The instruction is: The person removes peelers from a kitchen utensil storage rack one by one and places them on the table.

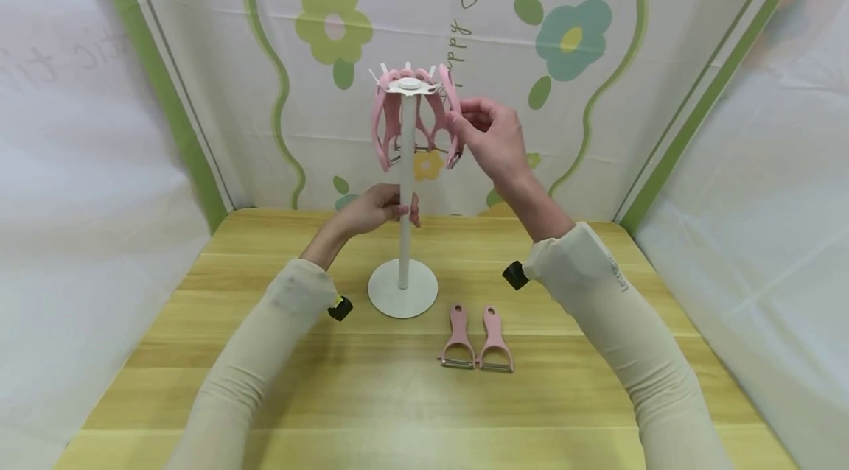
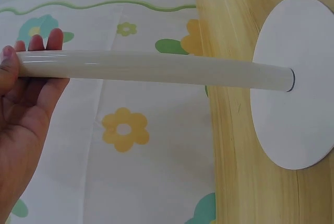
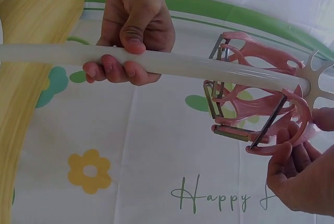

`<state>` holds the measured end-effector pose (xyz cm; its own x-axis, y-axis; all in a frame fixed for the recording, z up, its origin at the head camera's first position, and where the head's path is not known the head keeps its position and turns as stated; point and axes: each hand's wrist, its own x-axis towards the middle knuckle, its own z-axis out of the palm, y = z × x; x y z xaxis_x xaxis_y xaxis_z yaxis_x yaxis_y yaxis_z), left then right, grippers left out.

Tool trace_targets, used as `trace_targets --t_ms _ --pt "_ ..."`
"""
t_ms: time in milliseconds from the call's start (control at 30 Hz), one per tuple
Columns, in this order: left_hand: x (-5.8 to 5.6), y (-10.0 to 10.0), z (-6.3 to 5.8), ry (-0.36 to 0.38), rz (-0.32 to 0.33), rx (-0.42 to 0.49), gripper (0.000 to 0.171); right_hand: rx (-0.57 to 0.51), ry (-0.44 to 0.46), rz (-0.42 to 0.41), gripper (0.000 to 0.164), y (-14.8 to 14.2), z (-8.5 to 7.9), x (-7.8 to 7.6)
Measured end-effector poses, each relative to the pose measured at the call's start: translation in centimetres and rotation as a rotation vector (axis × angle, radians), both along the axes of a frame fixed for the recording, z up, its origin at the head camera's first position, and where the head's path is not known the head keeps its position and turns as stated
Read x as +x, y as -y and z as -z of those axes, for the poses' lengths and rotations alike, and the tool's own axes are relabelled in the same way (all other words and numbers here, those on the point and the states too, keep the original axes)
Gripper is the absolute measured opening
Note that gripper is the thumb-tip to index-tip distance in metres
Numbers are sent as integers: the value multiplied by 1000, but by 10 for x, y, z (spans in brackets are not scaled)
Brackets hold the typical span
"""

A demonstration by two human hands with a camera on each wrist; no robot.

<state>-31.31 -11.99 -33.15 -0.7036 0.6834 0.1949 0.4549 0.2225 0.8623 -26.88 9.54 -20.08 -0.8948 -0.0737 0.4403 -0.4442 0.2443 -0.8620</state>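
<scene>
A white stand with a round base and a ring of hooks at its top stands upright on the table. Around its pole curl the fingers and thumb of my left hand, about midway up. Several pink peelers hang from the hooks, blades downward. At the right side of the hooks, my right hand pinches one pink peeler between thumb and fingers. Its handle end is up at the hooks, and in the right wrist view its blade lies close to the others.
Two more pink peelers, a left one and a right one, lie side by side on the wooden table, in front of the base and to its right. A flower-patterned cloth rises behind the table, with pale cloth walls at both sides.
</scene>
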Motion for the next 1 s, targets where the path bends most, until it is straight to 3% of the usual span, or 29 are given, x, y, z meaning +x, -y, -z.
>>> trace_targets --t_ms 800,1000 --pt "6 2 -1 -38 -74 -21 17 -154 -4 -94 27 -8 8 10" --pt "11 -2 2 -141 -129 -36 12 -169 -6 -102 28 -10 13 14"
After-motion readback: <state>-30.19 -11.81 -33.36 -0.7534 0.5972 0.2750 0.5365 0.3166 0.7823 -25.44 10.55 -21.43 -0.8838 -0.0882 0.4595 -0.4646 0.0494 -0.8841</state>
